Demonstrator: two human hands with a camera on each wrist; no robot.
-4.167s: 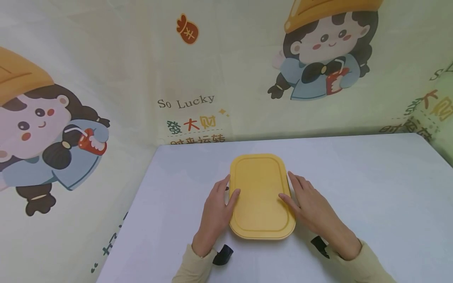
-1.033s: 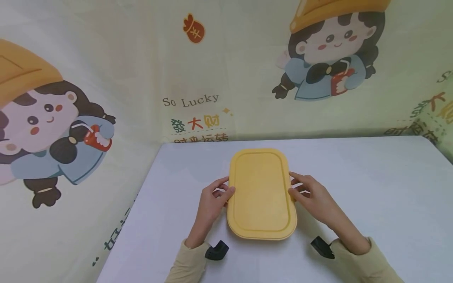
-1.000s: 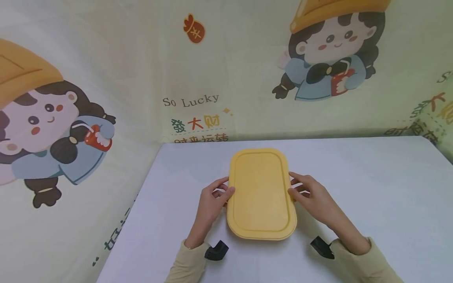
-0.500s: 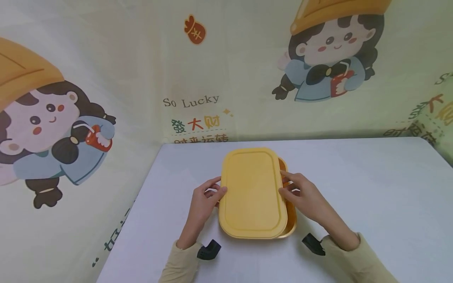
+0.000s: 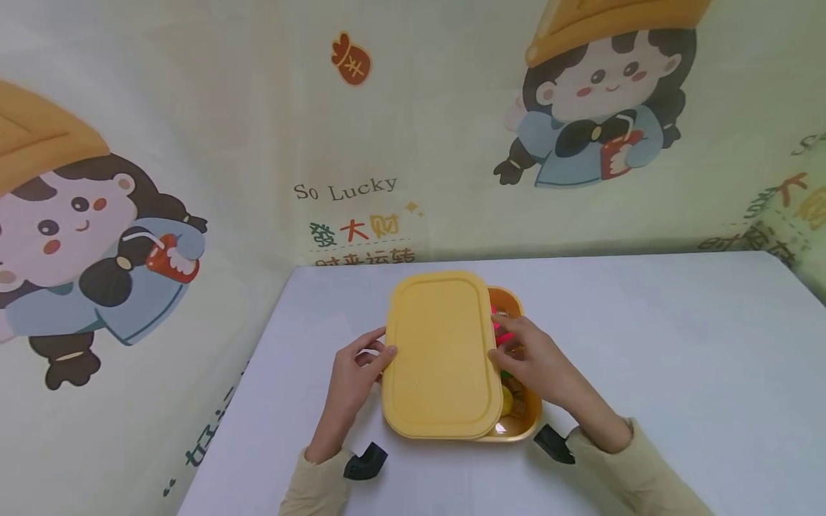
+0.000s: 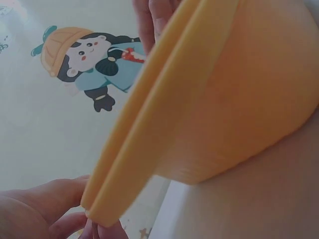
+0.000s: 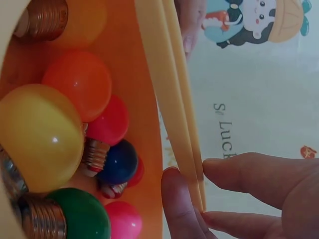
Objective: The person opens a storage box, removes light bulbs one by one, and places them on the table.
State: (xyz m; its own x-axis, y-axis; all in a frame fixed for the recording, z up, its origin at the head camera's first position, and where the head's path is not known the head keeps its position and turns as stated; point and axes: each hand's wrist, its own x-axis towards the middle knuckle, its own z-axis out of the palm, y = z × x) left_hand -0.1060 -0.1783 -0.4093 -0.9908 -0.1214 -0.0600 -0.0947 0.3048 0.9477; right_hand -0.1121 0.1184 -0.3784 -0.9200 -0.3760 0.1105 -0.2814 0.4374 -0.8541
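L hand (image 5: 357,369) pinches the lid (image 5: 442,355) by its L edge, thumb on top; R hand (image 5: 538,355) pinches the R edge the same way. So lid's b/w the two sets of fingers, over the box (image 5: 533,416) but offset to the L; an uncovered strip shows under the R fingers, w/ bulbs (image 7: 82,87) in it, some just beside the fingertips. Can't tell if lid & box touch.

Imo best: keep both pinches light + at the same ht, lid level, enough lift to clear the rim, R fingertips high so they don't snag a bulb.

Pose: forearms come in diagonally from the near side of the desk (image 5: 645,358), approx. mirrored; L hand outside the box, R hand partly above it, fingers bent.
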